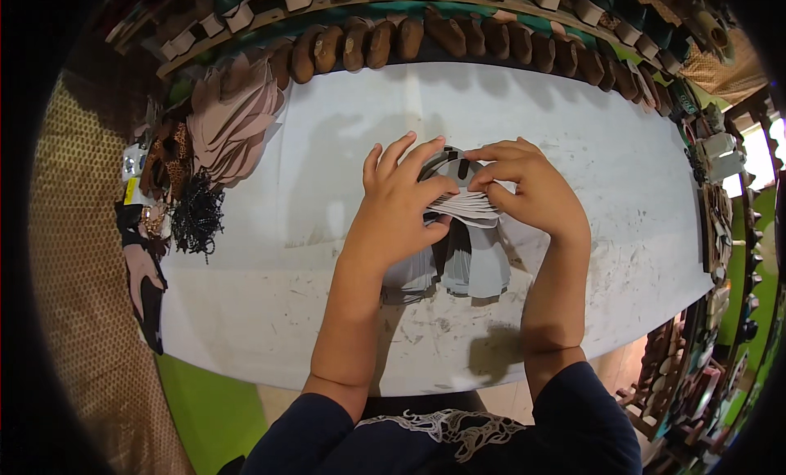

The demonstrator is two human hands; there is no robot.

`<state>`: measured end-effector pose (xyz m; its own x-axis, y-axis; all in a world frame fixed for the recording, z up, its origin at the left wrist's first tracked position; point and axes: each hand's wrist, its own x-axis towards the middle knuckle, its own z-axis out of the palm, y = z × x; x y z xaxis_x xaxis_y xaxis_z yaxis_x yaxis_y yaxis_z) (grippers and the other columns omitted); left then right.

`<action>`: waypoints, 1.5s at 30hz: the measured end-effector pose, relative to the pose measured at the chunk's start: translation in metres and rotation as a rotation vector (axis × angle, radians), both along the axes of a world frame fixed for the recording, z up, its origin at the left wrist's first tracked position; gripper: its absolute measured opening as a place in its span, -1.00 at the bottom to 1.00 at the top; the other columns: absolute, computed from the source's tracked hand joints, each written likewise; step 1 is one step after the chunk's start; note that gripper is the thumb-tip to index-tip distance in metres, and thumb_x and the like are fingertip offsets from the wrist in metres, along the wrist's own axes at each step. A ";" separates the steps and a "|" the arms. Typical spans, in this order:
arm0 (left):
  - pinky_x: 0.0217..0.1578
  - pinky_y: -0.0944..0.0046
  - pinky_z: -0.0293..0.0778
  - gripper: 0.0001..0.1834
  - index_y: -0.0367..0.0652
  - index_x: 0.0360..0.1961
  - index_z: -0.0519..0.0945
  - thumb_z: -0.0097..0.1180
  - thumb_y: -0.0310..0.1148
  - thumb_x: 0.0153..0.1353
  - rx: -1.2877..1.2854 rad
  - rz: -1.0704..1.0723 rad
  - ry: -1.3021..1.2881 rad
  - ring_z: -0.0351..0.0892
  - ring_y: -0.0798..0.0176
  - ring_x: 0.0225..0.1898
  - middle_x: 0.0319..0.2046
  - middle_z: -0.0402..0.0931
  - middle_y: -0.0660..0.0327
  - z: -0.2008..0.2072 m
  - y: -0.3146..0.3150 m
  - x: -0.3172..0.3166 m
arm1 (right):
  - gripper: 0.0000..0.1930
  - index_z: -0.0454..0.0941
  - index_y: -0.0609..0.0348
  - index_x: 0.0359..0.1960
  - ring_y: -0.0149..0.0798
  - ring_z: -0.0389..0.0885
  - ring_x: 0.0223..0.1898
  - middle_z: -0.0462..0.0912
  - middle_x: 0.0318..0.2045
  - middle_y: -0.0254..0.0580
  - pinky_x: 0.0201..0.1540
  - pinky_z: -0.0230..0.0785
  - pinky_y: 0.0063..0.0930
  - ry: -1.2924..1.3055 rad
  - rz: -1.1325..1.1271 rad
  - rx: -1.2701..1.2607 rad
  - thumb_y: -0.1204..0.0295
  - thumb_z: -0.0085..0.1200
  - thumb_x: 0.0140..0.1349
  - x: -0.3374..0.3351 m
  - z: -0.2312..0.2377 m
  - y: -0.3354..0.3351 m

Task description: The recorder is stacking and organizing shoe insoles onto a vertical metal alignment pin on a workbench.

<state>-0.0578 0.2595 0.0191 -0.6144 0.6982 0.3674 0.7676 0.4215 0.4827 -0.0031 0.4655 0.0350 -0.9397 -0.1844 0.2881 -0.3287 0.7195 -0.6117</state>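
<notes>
My left hand (397,201) and my right hand (532,184) meet over the middle of the white table (327,319). Between them is a stack of thin grey and white cut pieces (468,205), curved like shoe uppers, its pale edges fanned out. Thumb and fingers of the left hand grip the stack's left side, with the other fingers raised. The right hand pinches its far right part, near a grey curved band with dark marks (449,157). Below hang or lie more grey pieces (483,266), split by a dark gap; whether they join the held stack is unclear.
A row of brown shoe-shaped forms (381,45) lines the far edge. At left lie layered dusty-pink cut pieces (233,119), a tangle of black strands (196,215) and leopard-patterned material (170,156). Racks with many small items (720,221) stand at right.
</notes>
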 end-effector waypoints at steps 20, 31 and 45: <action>0.27 -0.10 -0.10 -0.66 0.03 -0.35 0.57 0.26 -0.43 -0.28 -0.026 0.014 -0.001 0.11 -0.03 0.27 0.16 0.31 0.23 0.002 0.004 0.003 | -0.70 0.56 0.16 -0.09 -0.05 0.54 -0.31 0.61 -0.36 -0.03 -0.18 0.36 -0.33 -0.113 -0.132 0.096 0.49 0.02 0.11 -0.001 -0.001 -0.010; 0.27 -0.06 -0.08 -0.62 0.01 -0.32 0.55 0.29 -0.43 -0.31 0.007 0.055 -0.058 0.10 -0.05 0.27 0.19 0.27 0.21 0.002 0.005 0.001 | -0.83 0.52 0.25 -0.38 -0.08 0.50 -0.32 0.53 -0.37 -0.10 -0.22 0.35 -0.34 -0.183 -0.184 -0.008 0.63 -0.08 -0.02 0.002 0.003 -0.016; 0.26 -0.07 -0.07 -0.62 0.00 -0.36 0.53 0.32 -0.42 -0.34 -0.005 0.012 -0.044 0.11 -0.06 0.27 0.18 0.27 0.20 -0.004 0.002 -0.001 | -0.92 0.45 0.26 -0.51 -0.02 0.52 -0.21 0.59 -0.14 -0.04 -0.14 0.36 -0.32 -0.080 -0.145 -0.006 0.63 -0.11 -0.04 -0.004 -0.007 -0.017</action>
<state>-0.0586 0.2613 0.0155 -0.6381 0.6927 0.3362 0.7408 0.4331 0.5135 -0.0072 0.4488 0.0279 -0.9764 -0.0432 0.2116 -0.1712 0.7524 -0.6361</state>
